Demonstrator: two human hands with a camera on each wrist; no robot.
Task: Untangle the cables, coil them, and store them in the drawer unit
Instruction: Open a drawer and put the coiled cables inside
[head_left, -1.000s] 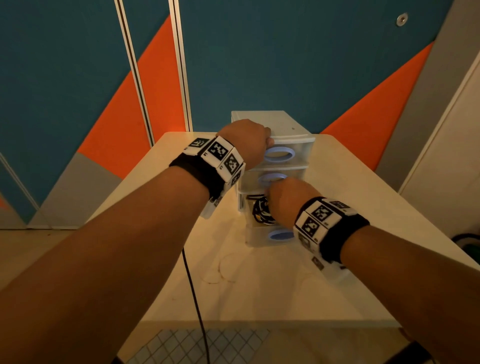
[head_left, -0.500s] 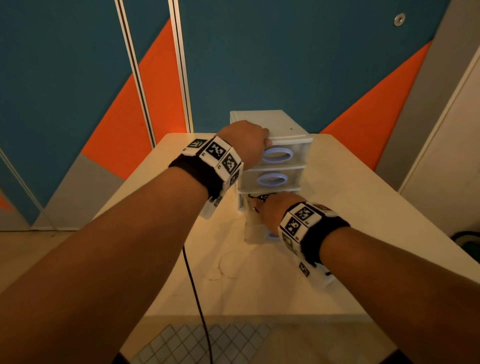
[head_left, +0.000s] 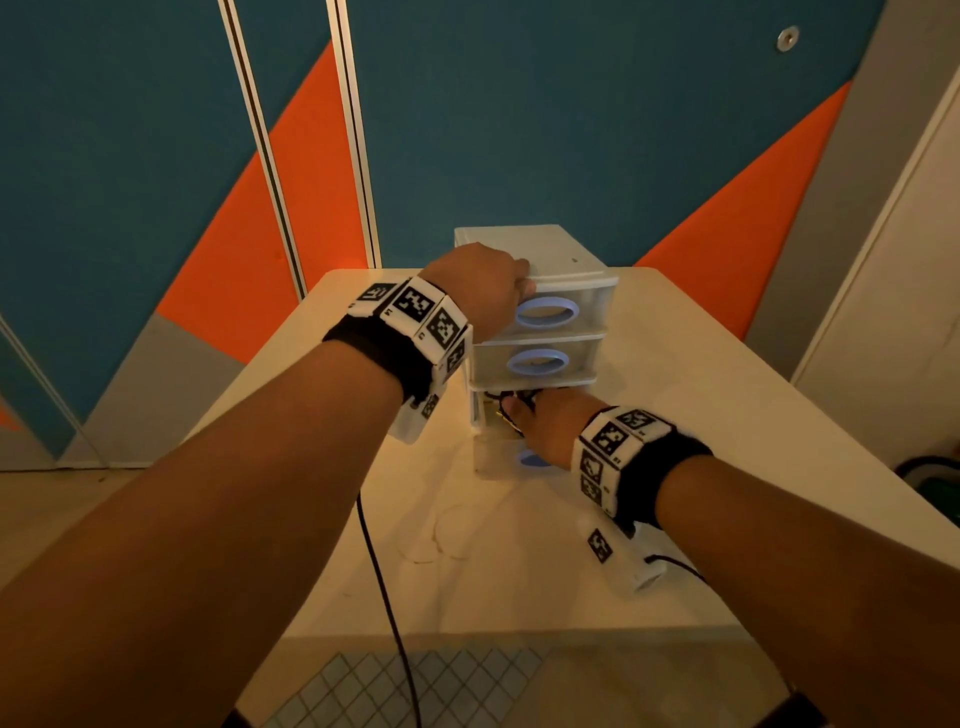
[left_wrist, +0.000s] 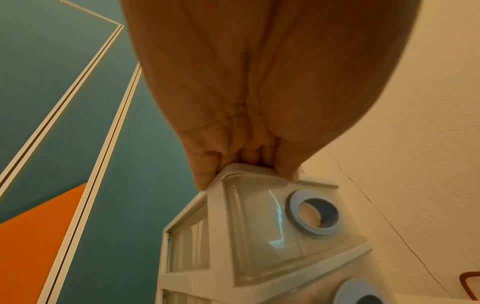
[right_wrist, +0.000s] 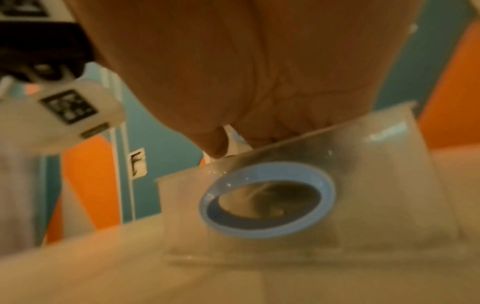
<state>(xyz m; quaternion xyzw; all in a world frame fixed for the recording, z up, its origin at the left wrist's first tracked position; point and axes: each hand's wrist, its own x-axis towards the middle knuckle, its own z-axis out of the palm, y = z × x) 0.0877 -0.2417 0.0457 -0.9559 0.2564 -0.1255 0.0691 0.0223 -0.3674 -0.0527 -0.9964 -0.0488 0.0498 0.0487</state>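
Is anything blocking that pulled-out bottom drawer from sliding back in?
Only the right hand itself: it reaches over the bottom drawer front onto the black cables inside. Otherwise nothing visible blocks the drawer. The left hand grips the drawer unit top corner, clear of it.

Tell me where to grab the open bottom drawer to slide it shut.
Hook fingers through the blue ring on the front face of the bottom drawer, coming from the front. It is the only handle, centred, so a push there should run straight in.
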